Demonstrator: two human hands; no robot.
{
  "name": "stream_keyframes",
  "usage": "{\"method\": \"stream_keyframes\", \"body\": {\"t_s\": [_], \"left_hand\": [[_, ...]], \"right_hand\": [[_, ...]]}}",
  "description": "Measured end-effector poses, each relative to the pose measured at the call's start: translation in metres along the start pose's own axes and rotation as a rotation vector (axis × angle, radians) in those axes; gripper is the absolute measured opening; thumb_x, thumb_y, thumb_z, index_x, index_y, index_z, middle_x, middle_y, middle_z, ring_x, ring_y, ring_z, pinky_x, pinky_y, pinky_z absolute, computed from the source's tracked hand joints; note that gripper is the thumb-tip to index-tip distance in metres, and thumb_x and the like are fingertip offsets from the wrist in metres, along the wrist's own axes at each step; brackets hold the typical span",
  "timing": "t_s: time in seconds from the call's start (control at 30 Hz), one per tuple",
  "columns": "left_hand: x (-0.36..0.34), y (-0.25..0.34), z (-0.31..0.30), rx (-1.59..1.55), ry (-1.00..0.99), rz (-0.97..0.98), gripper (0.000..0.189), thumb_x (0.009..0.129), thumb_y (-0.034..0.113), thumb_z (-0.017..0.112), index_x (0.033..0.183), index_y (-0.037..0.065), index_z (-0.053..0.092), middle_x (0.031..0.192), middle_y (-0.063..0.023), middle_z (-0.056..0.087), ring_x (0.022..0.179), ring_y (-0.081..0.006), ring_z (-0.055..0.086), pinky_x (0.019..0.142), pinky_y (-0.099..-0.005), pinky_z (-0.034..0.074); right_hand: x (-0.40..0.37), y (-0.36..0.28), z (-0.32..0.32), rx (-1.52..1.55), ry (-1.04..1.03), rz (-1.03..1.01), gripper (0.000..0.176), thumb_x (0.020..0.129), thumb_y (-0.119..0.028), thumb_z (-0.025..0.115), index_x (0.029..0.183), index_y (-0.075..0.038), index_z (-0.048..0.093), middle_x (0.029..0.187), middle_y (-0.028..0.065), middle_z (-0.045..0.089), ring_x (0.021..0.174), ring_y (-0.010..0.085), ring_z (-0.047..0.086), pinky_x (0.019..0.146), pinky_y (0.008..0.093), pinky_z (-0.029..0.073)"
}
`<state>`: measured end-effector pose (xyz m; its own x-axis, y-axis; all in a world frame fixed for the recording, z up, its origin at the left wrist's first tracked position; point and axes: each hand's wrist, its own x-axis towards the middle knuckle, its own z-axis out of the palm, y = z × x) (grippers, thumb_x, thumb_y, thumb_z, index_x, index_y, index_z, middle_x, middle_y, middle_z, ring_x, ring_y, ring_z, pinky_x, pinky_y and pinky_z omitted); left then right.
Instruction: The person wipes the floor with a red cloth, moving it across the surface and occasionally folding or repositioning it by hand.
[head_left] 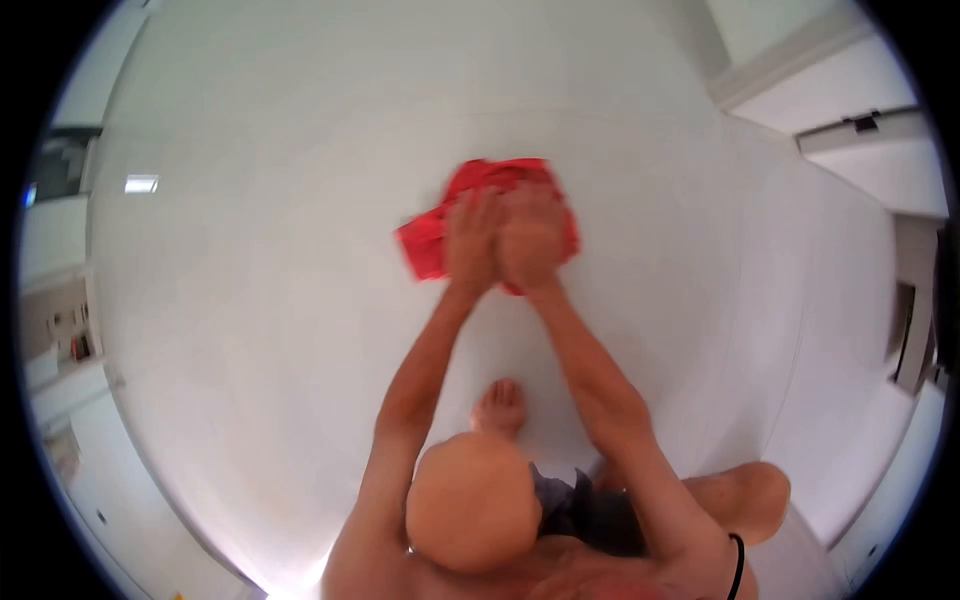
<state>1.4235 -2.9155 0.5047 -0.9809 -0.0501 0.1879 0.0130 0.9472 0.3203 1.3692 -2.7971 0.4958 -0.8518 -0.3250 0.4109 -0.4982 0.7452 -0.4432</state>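
Note:
Both arms reach forward to a crumpled red cloth (428, 245) on the pale, smooth floor (270, 250). My left hand (474, 238) lies palm down on the cloth with its fingers stretched out. Right beside it, my right hand (530, 232) presses on the same cloth, slightly blurred, its fingers pointing forward. The two hands touch or nearly touch. Red fabric shows beyond the fingertips and on both sides; the part under the palms is hidden.
A bare foot (500, 408) and a bent knee (473, 503) are close below the hands, with another knee (755, 502) at the lower right. White cabinets (870, 90) stand at the right, shelves (65, 325) at the left.

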Motion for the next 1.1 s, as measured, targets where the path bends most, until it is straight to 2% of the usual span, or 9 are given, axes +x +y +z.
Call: {"method": "stream_keyframes", "body": {"t_s": [0.07,0.1,0.3,0.37,0.53,0.77,0.83,0.97,1.1], "left_hand": [[-0.031,-0.038,-0.029,-0.021,0.006,-0.110,0.069,0.090,0.014,0.068,0.156,0.009,0.051,0.170,-0.0103,0.040,0.156,-0.0440,0.032,0.126,-0.0591,0.024],[-0.055,-0.059,-0.028,0.062,0.005,-0.162,0.067,0.095,0.019,0.068,0.159,0.010,0.049,0.172,-0.0096,0.038,0.158,-0.0416,0.031,0.127,-0.0576,0.023],[-0.095,-0.046,-0.035,0.133,0.082,-0.290,0.070,0.100,0.035,0.070,0.162,0.012,0.047,0.173,-0.0103,0.038,0.160,-0.0409,0.026,0.128,-0.0587,0.018],[-0.113,-0.075,-0.091,0.080,0.121,-0.286,0.069,0.100,0.035,0.069,0.162,0.012,0.047,0.173,-0.0110,0.038,0.160,-0.0414,0.025,0.128,-0.0594,0.017],[-0.130,-0.103,-0.166,0.031,0.117,-0.068,0.071,0.097,0.029,0.069,0.162,0.011,0.046,0.172,-0.0121,0.039,0.160,-0.0430,0.027,0.127,-0.0601,0.020],[-0.045,-0.104,-0.127,-0.146,0.057,0.381,0.070,0.090,0.020,0.069,0.157,0.010,0.052,0.168,-0.0143,0.044,0.156,-0.0473,0.033,0.125,-0.0636,0.025],[-0.043,-0.081,-0.130,-0.191,-0.009,0.517,0.064,0.091,0.021,0.069,0.153,0.009,0.056,0.164,-0.0144,0.048,0.154,-0.0473,0.036,0.123,-0.0635,0.029],[-0.076,-0.059,-0.143,-0.343,-0.052,0.724,0.055,0.097,0.024,0.065,0.149,0.009,0.059,0.162,-0.0131,0.050,0.153,-0.0460,0.037,0.122,-0.0618,0.032],[-0.079,-0.092,-0.157,-0.356,-0.103,0.849,0.052,0.100,0.024,0.062,0.150,0.012,0.058,0.162,-0.0102,0.050,0.154,-0.0423,0.036,0.125,-0.0578,0.029]], "right_hand": [[0.005,-0.057,-0.002,0.189,-0.087,-0.073,0.046,0.088,-0.017,0.064,0.129,0.005,0.068,0.144,0.0276,0.059,0.135,0.0496,0.053,0.115,0.0663,0.036],[0.005,-0.079,0.001,0.089,-0.201,-0.130,0.046,0.088,-0.017,0.065,0.130,0.003,0.069,0.148,0.0264,0.058,0.138,0.0503,0.051,0.117,0.0679,0.034],[-0.031,-0.100,0.008,0.068,-0.176,-0.222,0.044,0.094,-0.020,0.065,0.132,0.000,0.070,0.147,0.0204,0.060,0.141,0.0436,0.051,0.119,0.0668,0.034],[-0.022,-0.162,-0.013,-0.009,-0.238,-0.288,0.042,0.096,-0.020,0.063,0.133,-0.001,0.070,0.148,0.0198,0.061,0.141,0.0430,0.051,0.118,0.0666,0.035],[-0.036,-0.241,-0.030,-0.128,-0.066,-0.147,0.043,0.096,-0.020,0.062,0.135,-0.001,0.068,0.147,0.0192,0.061,0.140,0.0416,0.053,0.116,0.0655,0.036],[-0.026,-0.191,-0.026,-0.468,0.048,0.163,0.044,0.095,-0.018,0.061,0.135,0.000,0.066,0.144,0.0193,0.063,0.137,0.0373,0.055,0.116,0.0592,0.040],[-0.045,-0.191,-0.050,-0.512,0.003,0.354,0.045,0.098,-0.018,0.059,0.139,-0.001,0.064,0.148,0.0189,0.061,0.140,0.0368,0.054,0.118,0.0576,0.040],[-0.108,-0.221,-0.064,-0.418,0.195,0.633,0.040,0.105,-0.017,0.051,0.141,-0.002,0.064,0.154,0.0185,0.058,0.148,0.0395,0.047,0.121,0.0600,0.035],[-0.115,-0.248,-0.038,-0.494,0.320,0.674,0.039,0.106,-0.018,0.053,0.139,-0.002,0.065,0.152,0.0185,0.060,0.148,0.0394,0.048,0.121,0.0594,0.034]]}}
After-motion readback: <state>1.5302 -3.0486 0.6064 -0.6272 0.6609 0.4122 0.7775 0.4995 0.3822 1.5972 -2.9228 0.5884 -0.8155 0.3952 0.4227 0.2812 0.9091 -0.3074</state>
